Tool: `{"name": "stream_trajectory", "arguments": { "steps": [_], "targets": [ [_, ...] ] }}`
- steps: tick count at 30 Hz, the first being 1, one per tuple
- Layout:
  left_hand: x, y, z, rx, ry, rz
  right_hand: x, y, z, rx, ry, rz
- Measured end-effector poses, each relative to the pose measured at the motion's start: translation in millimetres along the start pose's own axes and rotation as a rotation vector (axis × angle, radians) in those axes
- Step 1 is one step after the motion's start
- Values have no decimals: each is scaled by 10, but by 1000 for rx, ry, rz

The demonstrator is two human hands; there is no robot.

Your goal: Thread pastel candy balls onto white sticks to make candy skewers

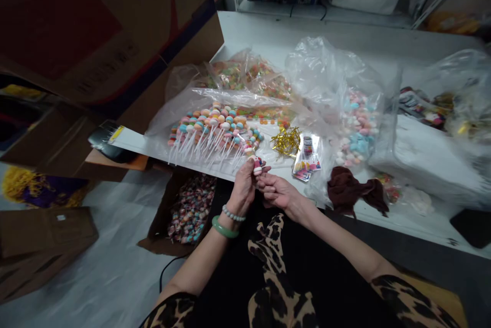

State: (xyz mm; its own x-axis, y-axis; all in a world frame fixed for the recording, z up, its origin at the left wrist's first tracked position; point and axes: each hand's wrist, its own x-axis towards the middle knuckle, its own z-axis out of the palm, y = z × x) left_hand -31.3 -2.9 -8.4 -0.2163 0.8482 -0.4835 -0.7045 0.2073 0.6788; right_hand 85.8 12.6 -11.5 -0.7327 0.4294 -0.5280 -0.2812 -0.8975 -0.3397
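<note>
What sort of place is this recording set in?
Probably a small sweets-packing workroom: a white table heaped with bagged lollipops, gold twist ties beside them, cardboard boxes around, one holding wrapped candies on the floor. The left hand pinches one lollipop.

Left hand (243, 184) and right hand (276, 191) were bare. Left wrist carried smooth, glossy green bangle (224, 228) plus pale bead bracelet (233, 214). Short leopard-print sleeves (406, 300) covered upper arms; forearms were uncovered. Black garment (307, 277) over lap showed tan leopard-print patches with dark spots.

White table (268, 31) bears lollipop bags (215, 128), gold ties (287, 141) — and a brown cloth (353, 192)
</note>
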Motion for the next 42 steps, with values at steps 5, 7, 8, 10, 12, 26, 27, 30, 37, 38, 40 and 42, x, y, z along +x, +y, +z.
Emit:
{"name": "stream_trajectory", "arguments": {
  "steps": [5, 7, 8, 10, 12, 26, 27, 30, 37, 38, 40, 42],
  "targets": [
    [16, 72, -21, 77, -142, -78, -54, -31, -3, -249, 265, -322],
    [74, 171, -50, 67, -165, -67, -109, -50, -34, -376, 327, -359],
    [108, 222, -55, 37, -166, -38, -136, -55, -52, -426, 331, -361],
    [170, 300, -38, -37, -157, 29, -181, -56, -87, -534, 333, -378],
    [201, 324, 17, -74, -157, 67, -209, -48, -115, -678, 389, -451],
    [20, -20, 246, 40, -109, 27, -95, -93, 41, -469, 445, -430],
    [4, -40, 254, 42, -107, 48, -75, -92, 39, -518, 471, -491],
    [-43, -63, 289, 64, -109, 79, -38, -101, 26, -702, 521, -702],
    [40, 119, 131, 241, -28, 71, -180, -118, -123, -886, 463, -551],
    [59, 129, 105, 255, -33, 89, -192, -115, -135, -881, 469, -545],
    [78, 126, 78, 269, -52, 108, -199, -110, -137, -816, 466, -536],
    [73, 112, 73, 256, -43, 115, -200, -113, -122, -702, 450, -507]
  ]
}}
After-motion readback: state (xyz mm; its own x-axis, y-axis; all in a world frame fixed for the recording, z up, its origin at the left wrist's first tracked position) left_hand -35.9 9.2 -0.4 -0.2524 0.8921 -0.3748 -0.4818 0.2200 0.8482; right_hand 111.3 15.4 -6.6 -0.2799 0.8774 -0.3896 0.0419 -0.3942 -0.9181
